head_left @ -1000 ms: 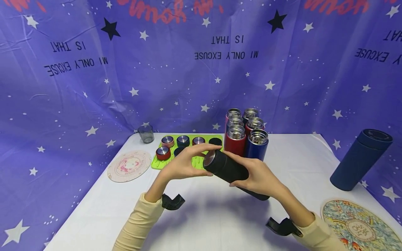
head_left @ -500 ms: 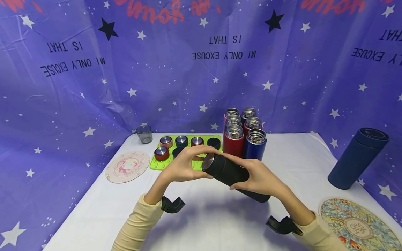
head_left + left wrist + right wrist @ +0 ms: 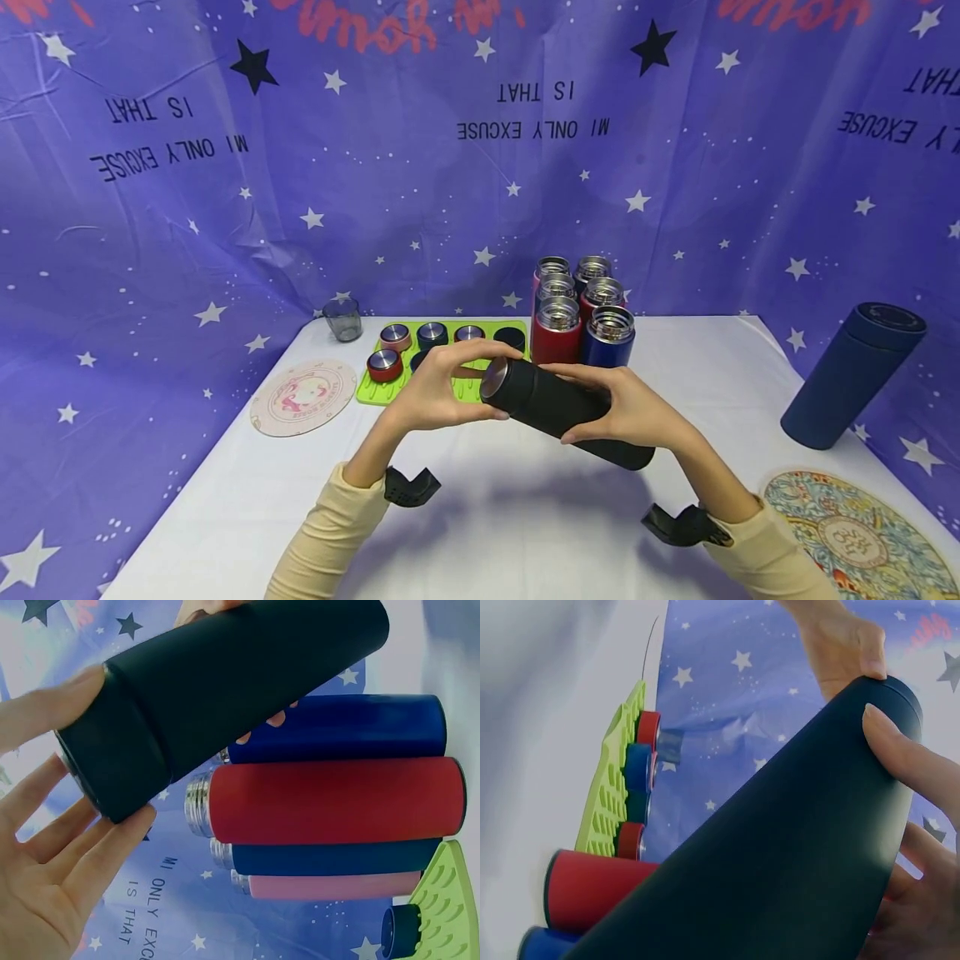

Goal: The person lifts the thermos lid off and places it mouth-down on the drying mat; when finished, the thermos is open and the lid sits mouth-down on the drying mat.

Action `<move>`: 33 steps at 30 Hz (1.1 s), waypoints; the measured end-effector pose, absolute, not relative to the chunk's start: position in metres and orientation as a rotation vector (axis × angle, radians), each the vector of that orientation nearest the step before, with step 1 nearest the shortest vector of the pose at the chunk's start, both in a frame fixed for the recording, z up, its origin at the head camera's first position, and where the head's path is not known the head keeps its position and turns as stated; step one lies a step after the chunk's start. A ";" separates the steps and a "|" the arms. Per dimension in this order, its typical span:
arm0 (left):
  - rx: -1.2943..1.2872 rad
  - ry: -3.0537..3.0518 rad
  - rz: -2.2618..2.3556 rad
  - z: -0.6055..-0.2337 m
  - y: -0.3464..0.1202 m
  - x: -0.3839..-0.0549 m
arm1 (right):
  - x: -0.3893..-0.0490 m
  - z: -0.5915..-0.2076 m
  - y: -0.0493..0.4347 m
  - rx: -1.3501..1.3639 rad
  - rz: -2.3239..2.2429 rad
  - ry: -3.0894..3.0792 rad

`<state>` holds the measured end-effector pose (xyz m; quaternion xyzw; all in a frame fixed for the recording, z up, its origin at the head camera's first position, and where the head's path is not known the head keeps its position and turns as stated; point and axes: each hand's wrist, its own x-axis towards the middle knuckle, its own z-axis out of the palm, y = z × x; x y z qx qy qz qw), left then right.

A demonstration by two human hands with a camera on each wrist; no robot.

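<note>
A black thermos bottle (image 3: 551,402) is held tilted above the table, its lidded end up and to the left. My left hand (image 3: 435,390) pinches the lid (image 3: 120,746) between thumb and fingers. Around the body of the bottle, my right hand (image 3: 637,408) grips with thumb and fingers. In the right wrist view the bottle (image 3: 780,832) fills the middle, and the thumb of the right hand (image 3: 922,776) lies along its side. The lid appears to sit on the bottle.
Several lidless bottles (image 3: 558,343) stand behind the hands. A green mat (image 3: 372,392) bears several lids (image 3: 385,365). A glass (image 3: 343,321) and a pink round mat (image 3: 303,398) are at left; a blue bottle (image 3: 851,379) and a patterned round mat (image 3: 847,533) at right.
My right hand has shifted slightly right and up, and the bottle's lower end has risen a little with it. The left hand stays at the lid.
</note>
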<state>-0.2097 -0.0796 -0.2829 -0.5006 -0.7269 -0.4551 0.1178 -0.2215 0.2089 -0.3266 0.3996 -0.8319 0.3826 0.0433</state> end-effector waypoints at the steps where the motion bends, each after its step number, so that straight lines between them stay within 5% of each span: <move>1: -1.466 -2.125 -1.336 -0.283 -0.080 -0.210 | -0.221 -0.327 0.208 1.215 1.167 -2.542; 10: -1.444 -2.125 -1.389 -0.286 -0.082 -0.213 | -0.211 -0.323 0.202 1.143 1.002 -2.516; 21: -1.050 -2.393 -1.558 -0.309 -0.081 -0.230 | -0.201 -0.321 0.193 0.999 0.736 -2.445; 33: -1.486 -2.253 -1.389 -0.304 -0.084 -0.233 | -0.208 -0.319 0.205 1.059 0.925 -2.570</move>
